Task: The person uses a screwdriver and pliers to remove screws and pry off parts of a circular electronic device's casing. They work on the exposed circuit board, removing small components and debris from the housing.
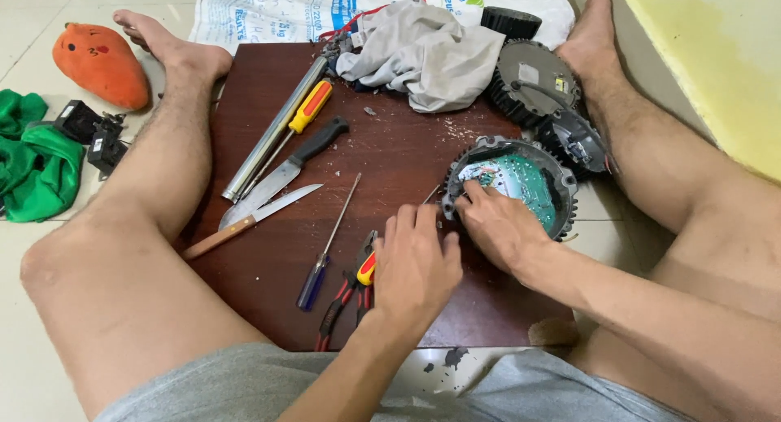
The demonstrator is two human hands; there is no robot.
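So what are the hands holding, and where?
The right hand grips the round motor housing at its near rim. The left hand rests beside it; whether it holds anything is unclear.

Dark red-brown wooden board (390,161) showing faint grain. Round housing (511,186) at its right edge showing dark grey, green circuit board (521,178) inside. Screwdriver (309,106) near far edge showing yellow-and-red handle. Cloth (423,52) appearing pale grey.
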